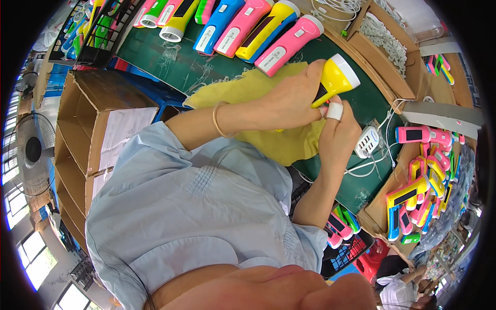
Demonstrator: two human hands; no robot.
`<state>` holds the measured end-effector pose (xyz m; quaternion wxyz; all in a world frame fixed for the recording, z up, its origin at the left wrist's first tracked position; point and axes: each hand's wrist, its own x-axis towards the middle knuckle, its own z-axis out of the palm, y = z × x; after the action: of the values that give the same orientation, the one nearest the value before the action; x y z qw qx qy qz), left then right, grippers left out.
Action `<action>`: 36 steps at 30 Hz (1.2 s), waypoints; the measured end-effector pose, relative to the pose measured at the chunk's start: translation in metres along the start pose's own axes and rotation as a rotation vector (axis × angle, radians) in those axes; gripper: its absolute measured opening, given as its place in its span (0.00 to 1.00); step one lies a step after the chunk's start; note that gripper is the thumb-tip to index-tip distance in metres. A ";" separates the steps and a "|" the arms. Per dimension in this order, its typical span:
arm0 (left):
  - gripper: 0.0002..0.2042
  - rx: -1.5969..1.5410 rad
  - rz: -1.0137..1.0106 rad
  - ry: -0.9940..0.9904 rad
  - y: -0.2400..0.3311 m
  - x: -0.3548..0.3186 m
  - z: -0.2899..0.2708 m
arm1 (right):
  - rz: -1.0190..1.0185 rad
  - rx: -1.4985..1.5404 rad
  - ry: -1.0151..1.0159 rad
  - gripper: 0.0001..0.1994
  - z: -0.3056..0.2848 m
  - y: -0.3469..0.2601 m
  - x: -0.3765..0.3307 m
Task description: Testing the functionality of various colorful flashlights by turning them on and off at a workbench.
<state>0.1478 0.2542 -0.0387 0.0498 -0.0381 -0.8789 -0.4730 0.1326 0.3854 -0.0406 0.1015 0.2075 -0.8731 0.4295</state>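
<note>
My left hand (297, 98), with a bangle on its wrist, is closed around a yellow flashlight (337, 77) with a wide white rim. The flashlight's head points up and to the right, and my fingers cover most of its body. Close against its lower side is my right hand (338, 129), a white wrap around one finger. Its fingertips are pinched together, and whatever is between them is hidden. Both hands are above a yellow-green cloth (232, 95) spread on the green table (150, 51). A white power strip (368, 142) with cords lies right of my right hand.
Several pink, blue and yellow flashlights (290, 45) line the table's far side. A cardboard box of small white parts (383, 46) stands at the far right. More flashlights (413, 194) fill a carton on the right. A cardboard shelf box (85, 108) and a fan (33, 150) are left.
</note>
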 end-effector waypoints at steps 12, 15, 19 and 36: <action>0.20 -0.942 -0.285 0.033 -0.007 0.013 -0.019 | 0.346 0.548 -0.044 0.16 -0.019 -0.004 -0.029; 0.23 -0.954 -0.089 -0.035 -0.002 0.006 -0.002 | 0.495 0.906 -0.234 0.21 0.000 0.001 -0.023; 0.19 -1.250 -0.385 0.146 0.016 0.020 -0.014 | 0.539 0.974 -0.398 0.22 0.002 0.004 -0.018; 0.33 -1.262 -0.379 0.235 -0.007 0.025 0.001 | 0.348 0.574 0.014 0.17 0.024 0.000 -0.016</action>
<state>0.1226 0.2516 -0.0416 0.0294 0.1467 -0.4137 -0.8980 0.1472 0.3709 -0.0607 -0.0297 0.0726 -0.7381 0.6701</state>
